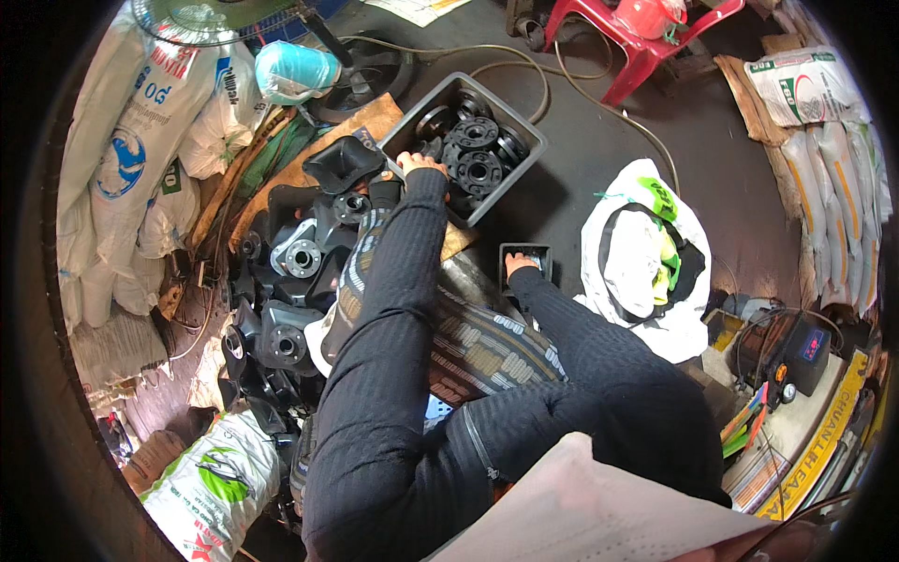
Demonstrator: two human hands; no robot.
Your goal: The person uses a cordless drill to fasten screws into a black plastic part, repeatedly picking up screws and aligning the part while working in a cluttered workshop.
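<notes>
My left hand (pixel 421 165) is at the near left corner of a grey plastic crate (pixel 536 140), its fingers bent down by the rim. What they grip, if anything, is hidden under the hand. Inside the crate lie several round black flanged parts (pixel 478 172) with a hub hole and small holes around it. My right hand (pixel 519 263) reaches into a small grey box (pixel 548 253), its fingers curled together. The contents of that box are too small to make out. Both forearms are in dark ribbed sleeves.
Black bladed parts with round hubs (pixel 287 347) are heaped on my left. A white sack (pixel 646 281) lies open on the right. Beyond are a red plastic chair (pixel 637 47), a fan (pixel 211 19) and a hose (pixel 524 58). Filled sacks (pixel 131 178) stand along the left side.
</notes>
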